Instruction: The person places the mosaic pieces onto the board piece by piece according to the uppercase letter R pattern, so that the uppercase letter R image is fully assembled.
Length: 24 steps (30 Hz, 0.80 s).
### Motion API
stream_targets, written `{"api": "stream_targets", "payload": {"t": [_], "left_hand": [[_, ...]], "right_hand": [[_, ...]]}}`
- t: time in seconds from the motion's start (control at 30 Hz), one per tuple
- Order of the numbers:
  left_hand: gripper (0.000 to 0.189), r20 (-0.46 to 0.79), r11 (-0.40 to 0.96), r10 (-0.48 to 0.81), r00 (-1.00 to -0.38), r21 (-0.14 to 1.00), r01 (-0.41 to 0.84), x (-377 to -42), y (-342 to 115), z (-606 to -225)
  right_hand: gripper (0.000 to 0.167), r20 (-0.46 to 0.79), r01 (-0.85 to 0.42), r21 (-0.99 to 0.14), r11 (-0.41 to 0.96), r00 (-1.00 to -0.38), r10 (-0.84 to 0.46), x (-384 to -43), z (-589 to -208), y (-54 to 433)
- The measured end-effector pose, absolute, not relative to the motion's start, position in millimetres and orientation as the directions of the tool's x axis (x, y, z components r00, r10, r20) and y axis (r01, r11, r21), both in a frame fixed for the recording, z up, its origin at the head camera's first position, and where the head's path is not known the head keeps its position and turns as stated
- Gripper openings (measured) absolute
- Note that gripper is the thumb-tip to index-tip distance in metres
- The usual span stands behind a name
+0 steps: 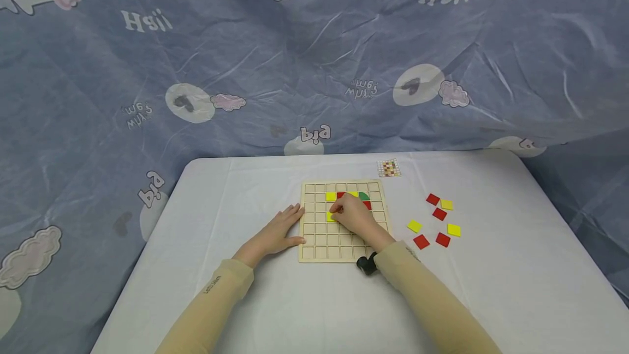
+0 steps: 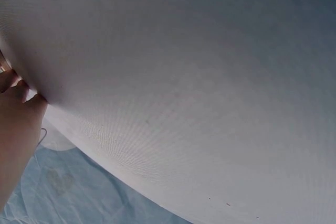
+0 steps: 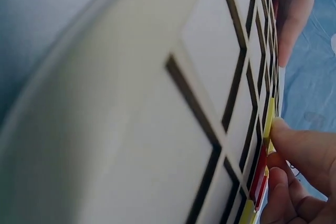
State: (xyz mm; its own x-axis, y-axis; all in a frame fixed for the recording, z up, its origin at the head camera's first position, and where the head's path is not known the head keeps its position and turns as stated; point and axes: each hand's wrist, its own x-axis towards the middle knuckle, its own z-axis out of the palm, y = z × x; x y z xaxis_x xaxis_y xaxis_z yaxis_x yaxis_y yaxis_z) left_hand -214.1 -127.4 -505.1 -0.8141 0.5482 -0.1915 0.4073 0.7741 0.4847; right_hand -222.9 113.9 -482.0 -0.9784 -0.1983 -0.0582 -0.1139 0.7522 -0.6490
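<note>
Nearest of all, a small black object (image 1: 365, 265) shows at six o'clock from the right hand (image 1: 356, 216), just beside the right sleeve (image 1: 427, 291), while that hand and wrist block part of the wooden grid board (image 1: 319, 248). Around nine o'clock, the left hand (image 1: 277, 232) lies spread, fingers and thumb at the board's left edge. Out at three, loose red tiles (image 1: 439, 214) and loose yellow tiles (image 1: 454, 230) are scattered. And here's the action: the right hand is narrow, fingers curled, thumb and finger pinching a yellow tile (image 1: 331, 217) at the grid, nine o'clock from the knuckles. Past twelve runs a row of yellow and red pieces (image 1: 331, 196), partly covered, with a rounded green piece (image 1: 364, 196) at one. Farther along one o'clock, a patterned card (image 1: 389, 168)! White cloth (image 1: 245, 190) covers the table; behind it hangs a creased blue sheet (image 1: 295, 59) printed with cartoons and lettering.
</note>
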Motion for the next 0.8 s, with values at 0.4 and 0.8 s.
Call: {"api": "stream_targets", "payload": {"t": [0.4, 0.8], "left_hand": [[0.084, -0.183, 0.766, 0.557, -0.810, 0.490, 0.415, -213.3, -128.6, -503.8], [0.084, -0.192, 0.772, 0.550, -0.813, 0.489, 0.407, -213.2, -128.9, -504.7]], "right_hand": [[0.022, -0.031, -0.039, -0.757, 0.653, -0.995, -0.095, -226.8, -464.3, 176.9], [0.028, -0.053, 0.192, -0.673, 0.714, -0.976, 0.213, -215.3, -467.3, 281.0]]}}
